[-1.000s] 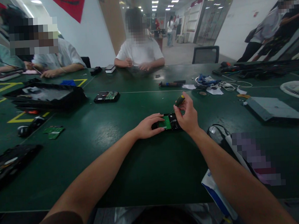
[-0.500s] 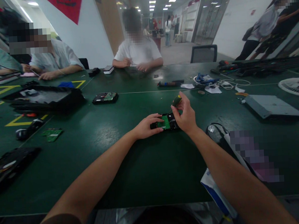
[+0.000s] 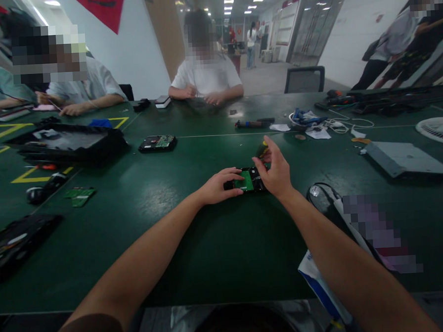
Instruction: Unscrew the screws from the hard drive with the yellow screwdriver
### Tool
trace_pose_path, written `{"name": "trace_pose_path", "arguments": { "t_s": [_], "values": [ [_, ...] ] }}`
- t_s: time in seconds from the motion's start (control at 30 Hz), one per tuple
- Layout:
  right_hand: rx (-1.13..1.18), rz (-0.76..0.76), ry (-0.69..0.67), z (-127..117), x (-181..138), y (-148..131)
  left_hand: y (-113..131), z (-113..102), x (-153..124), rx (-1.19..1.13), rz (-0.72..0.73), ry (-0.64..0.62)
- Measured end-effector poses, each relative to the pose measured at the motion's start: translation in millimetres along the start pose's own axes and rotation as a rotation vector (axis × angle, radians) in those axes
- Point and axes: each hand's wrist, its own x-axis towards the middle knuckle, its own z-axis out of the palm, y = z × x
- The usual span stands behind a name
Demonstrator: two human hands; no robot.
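A small black device (image 3: 258, 179) with a green circuit board (image 3: 247, 183) exposed lies on the dark green table in front of me. My left hand (image 3: 226, 184) grips its left end, fingers along the top side and thumb at the near edge. In my right hand (image 3: 275, 168) is a screwdriver (image 3: 261, 150) with a dark green and yellow handle, pinched between thumb and fingers and tilted over the device's right part. The screwdriver's tip is too small to make out, and my right hand hides the device's right end.
Another opened device (image 3: 157, 143) lies beyond my left hand. A black tray (image 3: 105, 142), loose green boards (image 3: 81, 195) and a black casing (image 3: 23, 241) are on the left. Right are a grey metal box (image 3: 409, 158) and a cable (image 3: 312, 201). A person (image 3: 205, 80) sits opposite.
The whole view has shifted slightly. Both hands keep their places on the device, and the screwdriver's handle tilts a little differently in my right hand.
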Motion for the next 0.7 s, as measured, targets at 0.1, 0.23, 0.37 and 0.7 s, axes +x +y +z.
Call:
{"name": "trace_pose_path", "arguments": {
  "t_s": [0.1, 0.23, 0.37, 0.7],
  "values": [
    [0.006, -0.015, -0.007, 0.9, -0.2, -2.1, -0.8, -0.2, -0.1, -0.007, -0.001, -0.001],
    [0.033, 0.003, -0.033, 2.1, -1.1, -3.8, -1.3, 0.3, 0.0, -0.008, 0.001, 0.005],
    [0.030, -0.002, -0.039, 2.9, -0.8, -3.3, -1.8, 1.9, 0.1, -0.025, 0.019, 0.019],
    [0.007, -0.037, -0.038, 3.6, 0.1, -5.3, -3.2, 1.8, 0.9, -0.036, 0.026, 0.023]
  ]
}}
